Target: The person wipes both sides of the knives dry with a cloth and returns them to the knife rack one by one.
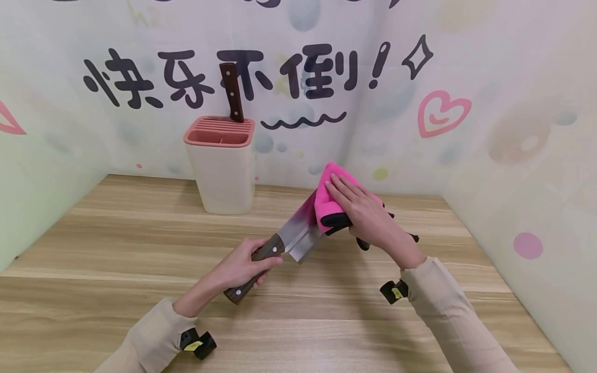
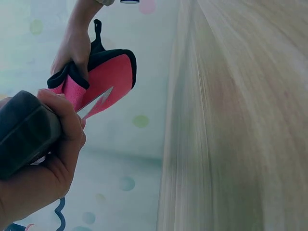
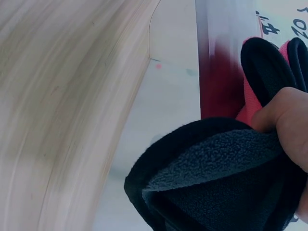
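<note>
My left hand grips the dark wooden handle of a cleaver, which is held up off the table and slants toward the upper right. Folded over the far part of its blade is a pink cloth with black edging. My right hand holds this cloth against the blade, fingers stretched along the pink side. In the right wrist view the thumb presses the cloth near the blade, and a dark grey underside shows. The blade's tip is hidden by the cloth.
A white knife holder with a pink slotted top stands at the back left of the wooden table. One brown-handled knife is upright in it. A printed backdrop rises behind the table, with walls at both sides.
</note>
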{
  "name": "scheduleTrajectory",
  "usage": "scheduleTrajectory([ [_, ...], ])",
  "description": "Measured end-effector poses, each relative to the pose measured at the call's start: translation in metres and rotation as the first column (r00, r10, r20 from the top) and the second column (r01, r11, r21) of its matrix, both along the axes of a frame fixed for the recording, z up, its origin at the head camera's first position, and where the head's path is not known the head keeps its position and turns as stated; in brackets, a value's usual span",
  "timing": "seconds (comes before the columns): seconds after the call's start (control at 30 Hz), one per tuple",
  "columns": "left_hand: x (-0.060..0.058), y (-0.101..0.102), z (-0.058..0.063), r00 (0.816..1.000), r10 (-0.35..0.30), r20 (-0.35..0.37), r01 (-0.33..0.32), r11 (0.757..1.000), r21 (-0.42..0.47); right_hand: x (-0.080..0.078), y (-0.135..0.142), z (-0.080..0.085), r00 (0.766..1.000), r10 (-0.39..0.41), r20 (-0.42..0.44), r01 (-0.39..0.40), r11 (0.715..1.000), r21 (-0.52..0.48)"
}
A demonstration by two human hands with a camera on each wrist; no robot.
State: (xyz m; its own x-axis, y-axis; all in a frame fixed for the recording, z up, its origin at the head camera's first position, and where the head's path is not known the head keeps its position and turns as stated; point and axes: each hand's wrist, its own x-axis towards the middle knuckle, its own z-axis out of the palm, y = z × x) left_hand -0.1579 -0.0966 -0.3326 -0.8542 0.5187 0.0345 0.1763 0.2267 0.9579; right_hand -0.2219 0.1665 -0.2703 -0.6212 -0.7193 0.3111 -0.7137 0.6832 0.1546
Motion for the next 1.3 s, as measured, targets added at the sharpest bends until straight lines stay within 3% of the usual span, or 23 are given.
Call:
scheduleTrajectory([
  [0.3, 0.000, 0.000, -0.001, 1.000, -0.003, 0.000, 0.003, 1.000, -0.001, -0.002, 0.003, -0.004, 0.999, -0.041, -0.007, 0.040, 0.998, -0.041],
  [0.63, 0.000, -0.001, -0.002, 1.000, 0.004, 0.009, -0.004, 1.000, -0.013, 0.003, -0.004, -0.011, 0.998, -0.041, -0.048, 0.040, 0.999, -0.018],
  [1.3, -0.001, 0.001, 0.002, 0.996, 0.057, 0.071, -0.058, 0.998, 0.007, 0.028, -0.029, -0.009, 0.984, 0.047, -0.172, -0.015, 0.983, 0.183],
])
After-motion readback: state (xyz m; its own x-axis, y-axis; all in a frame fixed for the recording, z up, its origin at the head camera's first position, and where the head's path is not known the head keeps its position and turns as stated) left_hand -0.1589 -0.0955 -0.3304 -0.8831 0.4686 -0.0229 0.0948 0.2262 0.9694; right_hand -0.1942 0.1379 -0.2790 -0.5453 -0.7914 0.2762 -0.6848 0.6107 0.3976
